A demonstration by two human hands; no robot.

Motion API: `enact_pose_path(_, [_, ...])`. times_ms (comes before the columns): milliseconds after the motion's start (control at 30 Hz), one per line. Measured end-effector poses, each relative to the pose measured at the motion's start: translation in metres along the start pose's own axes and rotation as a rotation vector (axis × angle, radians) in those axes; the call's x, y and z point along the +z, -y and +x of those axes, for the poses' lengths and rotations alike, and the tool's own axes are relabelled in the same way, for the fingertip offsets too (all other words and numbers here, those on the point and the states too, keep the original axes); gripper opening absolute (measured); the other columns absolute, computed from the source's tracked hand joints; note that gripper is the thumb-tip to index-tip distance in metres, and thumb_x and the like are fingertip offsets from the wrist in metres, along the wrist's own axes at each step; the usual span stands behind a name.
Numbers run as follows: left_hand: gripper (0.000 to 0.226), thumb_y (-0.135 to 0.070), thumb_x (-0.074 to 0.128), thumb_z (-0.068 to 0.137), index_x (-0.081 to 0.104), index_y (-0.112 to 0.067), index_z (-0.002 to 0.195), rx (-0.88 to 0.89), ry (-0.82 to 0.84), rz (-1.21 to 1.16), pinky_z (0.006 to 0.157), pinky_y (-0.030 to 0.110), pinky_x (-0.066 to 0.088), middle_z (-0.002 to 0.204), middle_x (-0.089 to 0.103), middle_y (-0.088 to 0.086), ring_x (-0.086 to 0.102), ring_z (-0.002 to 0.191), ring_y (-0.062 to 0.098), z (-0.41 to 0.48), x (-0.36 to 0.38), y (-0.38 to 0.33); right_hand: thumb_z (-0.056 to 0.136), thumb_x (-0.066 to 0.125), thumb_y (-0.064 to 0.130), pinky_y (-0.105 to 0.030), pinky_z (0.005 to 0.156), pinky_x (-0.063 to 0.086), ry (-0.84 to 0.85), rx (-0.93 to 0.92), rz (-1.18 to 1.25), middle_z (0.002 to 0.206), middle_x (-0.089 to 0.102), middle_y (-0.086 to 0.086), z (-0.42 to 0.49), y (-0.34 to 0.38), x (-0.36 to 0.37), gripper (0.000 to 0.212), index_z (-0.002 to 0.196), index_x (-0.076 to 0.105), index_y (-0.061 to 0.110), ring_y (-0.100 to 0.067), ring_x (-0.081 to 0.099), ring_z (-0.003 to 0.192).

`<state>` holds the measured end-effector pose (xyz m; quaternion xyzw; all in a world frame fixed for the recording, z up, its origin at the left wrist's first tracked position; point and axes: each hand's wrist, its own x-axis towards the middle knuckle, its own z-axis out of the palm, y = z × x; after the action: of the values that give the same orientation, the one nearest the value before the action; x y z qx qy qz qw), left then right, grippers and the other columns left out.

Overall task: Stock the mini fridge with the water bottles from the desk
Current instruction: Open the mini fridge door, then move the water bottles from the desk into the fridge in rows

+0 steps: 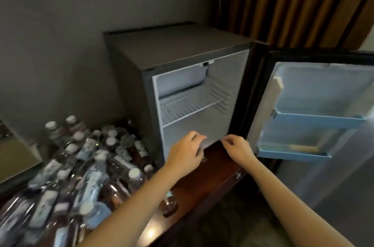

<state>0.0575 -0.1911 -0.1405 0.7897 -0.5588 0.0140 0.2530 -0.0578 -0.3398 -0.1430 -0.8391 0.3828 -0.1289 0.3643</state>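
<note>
The black mini fridge [182, 48] stands on the dark wooden desk [218, 163] with its door [315, 105] swung wide to the right. Its white inside shows a wire shelf [188, 107] and no bottles. Several water bottles [85, 165] with white caps lie piled on the desk to the fridge's left. My left hand [185, 153] hovers at the lower front edge of the fridge opening, fingers loosely curled, with nothing visible in it. My right hand [237, 147] is beside it near the hinge corner, fingers bent and fingertips close together, also holding nothing that I can see.
The door has two pale blue shelves [319, 120], both bare. A grey wall is behind the fridge and brown curtains [293, 4] hang at the back right. A mirror's edge [16, 155] is at the far left. Carpet lies below the desk's front edge.
</note>
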Motion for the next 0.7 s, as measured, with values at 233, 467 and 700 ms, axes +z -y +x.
enact_pose_path(233, [0.027, -0.027, 0.046, 0.095, 0.059, -0.02, 0.119, -0.364, -0.077, -0.13, 0.081, 0.03, 0.046, 0.114, 0.053, -0.004, 0.058, 0.096, 0.014, -0.101, -0.025, 0.071, 0.091, 0.055, 0.02, -0.014, 0.072, 0.035, 0.325, -0.192, -0.037, 0.107, 0.07, -0.007, -0.025, 0.043, 0.12, 0.021, 0.105, 0.068, 0.012, -0.02, 0.062, 0.101])
enact_pose_path(467, [0.033, -0.035, 0.049, 0.094, 0.052, -0.025, 0.125, -0.512, 0.087, -0.21, 0.087, 0.028, 0.046, 0.12, 0.054, -0.004, 0.056, 0.102, 0.012, -0.141, -0.005, 0.102, 0.092, 0.053, 0.025, -0.02, 0.083, 0.044, 0.592, -0.149, -0.072, 0.116, 0.063, -0.005, -0.035, 0.051, 0.182, 0.031, 0.122, 0.055, 0.016, -0.016, 0.059, 0.1])
enact_pose_path(700, [0.04, -0.03, 0.052, 0.092, 0.044, -0.028, 0.131, -0.495, 0.184, -0.271, 0.094, 0.026, 0.045, 0.127, 0.051, -0.008, 0.053, 0.108, 0.006, -0.153, 0.023, 0.111, 0.09, 0.055, 0.035, -0.008, 0.064, 0.042, 0.674, -0.111, 0.035, 0.093, 0.055, 0.019, -0.035, 0.045, 0.203, 0.03, 0.117, 0.043, 0.035, 0.0, 0.056, 0.083])
